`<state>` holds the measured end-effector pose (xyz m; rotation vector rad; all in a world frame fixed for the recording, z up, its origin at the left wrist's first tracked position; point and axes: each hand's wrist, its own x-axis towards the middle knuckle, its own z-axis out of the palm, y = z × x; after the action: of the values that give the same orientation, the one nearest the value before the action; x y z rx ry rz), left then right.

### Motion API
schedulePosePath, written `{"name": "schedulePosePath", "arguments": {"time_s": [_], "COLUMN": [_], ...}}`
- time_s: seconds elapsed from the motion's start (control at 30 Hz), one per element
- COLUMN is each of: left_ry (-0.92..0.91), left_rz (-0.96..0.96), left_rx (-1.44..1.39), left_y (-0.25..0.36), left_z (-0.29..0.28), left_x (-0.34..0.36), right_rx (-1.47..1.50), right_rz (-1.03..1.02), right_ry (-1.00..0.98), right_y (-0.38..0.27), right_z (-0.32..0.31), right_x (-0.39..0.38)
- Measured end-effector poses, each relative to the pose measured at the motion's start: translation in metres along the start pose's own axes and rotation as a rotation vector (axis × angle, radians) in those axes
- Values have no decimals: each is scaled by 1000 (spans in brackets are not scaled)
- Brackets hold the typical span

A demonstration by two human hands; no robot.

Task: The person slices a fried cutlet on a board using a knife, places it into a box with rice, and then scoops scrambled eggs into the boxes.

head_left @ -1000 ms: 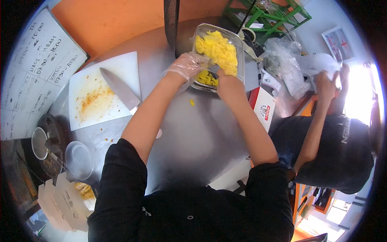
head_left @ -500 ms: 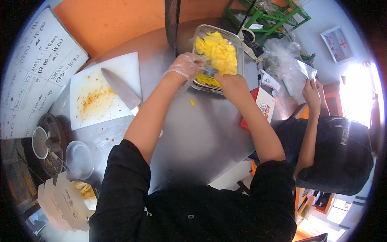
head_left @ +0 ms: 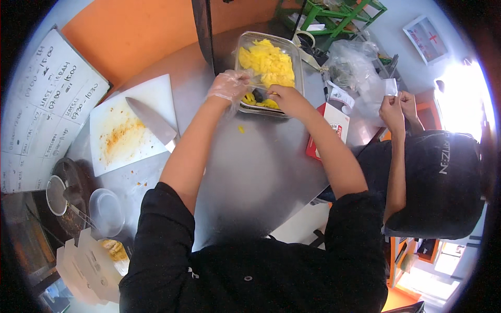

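A clear rectangular container holds yellow chopped food, at the far middle of the steel table. My left hand, in a clear plastic glove, is closed at the container's near left corner; loose transparent plastic hangs about its fingers, and what they grip cannot be made out. My bare right hand is over the near rim, closed on a spoon whose dark bowl dips into the yellow food. A small yellow piece lies on the table just below the container.
At left, a large knife lies on a stained white cutting board. Nearer are a strainer, a clear tub and an open food box. A red-and-white box stands by my right forearm. Another person works at right.
The spoon's bowl has shifted left and lower into the food, near my gloved fingers. The whole view has shifted slightly. The other person's hands have lowered the white sheet they hold.
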<state>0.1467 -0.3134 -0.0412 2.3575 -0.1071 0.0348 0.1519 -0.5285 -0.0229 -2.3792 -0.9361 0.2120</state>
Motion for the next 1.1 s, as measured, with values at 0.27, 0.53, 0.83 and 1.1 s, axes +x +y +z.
{"name": "schedulePosePath", "arguments": {"time_s": [0.27,0.53,0.83,1.1], "left_ry": [-52,-39,-2,-100], "left_rz": [-126,-105,272,176], "left_rx": [-226,-240,439,490], "left_y": [4,10,-11,-11], "left_z": [-1,-3,-8,-2], "left_x": [-7,-10,-38,-47], "right_rx": [-446,-617,-622,-286], "right_rz": [18,-9,231,329], "right_ry": [-109,-57,-93,89], "right_y": [-27,-29,-67,-47], "right_z": [19,-5,0,23], "right_x": [-10,-5,-22,3]}}
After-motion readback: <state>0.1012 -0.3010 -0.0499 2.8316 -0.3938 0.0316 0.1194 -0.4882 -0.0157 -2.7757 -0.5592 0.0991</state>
